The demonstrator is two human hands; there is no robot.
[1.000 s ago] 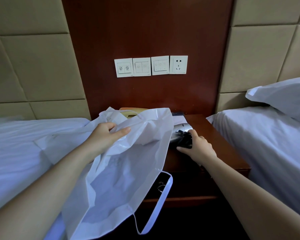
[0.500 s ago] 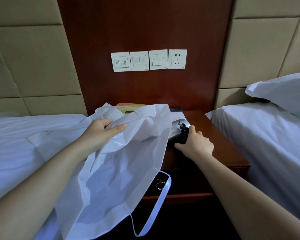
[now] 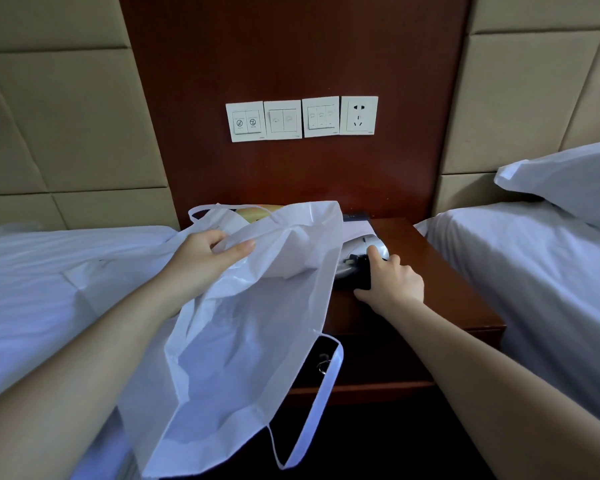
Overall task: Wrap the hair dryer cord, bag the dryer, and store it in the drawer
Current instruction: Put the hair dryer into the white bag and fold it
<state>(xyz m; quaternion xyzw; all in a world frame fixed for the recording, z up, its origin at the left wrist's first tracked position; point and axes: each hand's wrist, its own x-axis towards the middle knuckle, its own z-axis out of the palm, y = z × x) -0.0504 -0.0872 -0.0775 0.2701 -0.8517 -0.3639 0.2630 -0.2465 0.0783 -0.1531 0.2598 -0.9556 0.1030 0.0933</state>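
Fingers (image 3: 383,264) of our right hand (image 3: 394,284) curl round the dryer (image 3: 378,250) on the surface (image 3: 440,292) while our left hand (image 3: 201,261) pinches the rim of the bag (image 3: 243,341), so we judge the limp mouth may fold shut and snag the dryer, loosening its wrapped cord (image 3: 362,276).

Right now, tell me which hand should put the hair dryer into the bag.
Right. The right hand grips the hair dryer on the nightstand, close beside the white bag; the left hand is occupied holding that bag's top edge.
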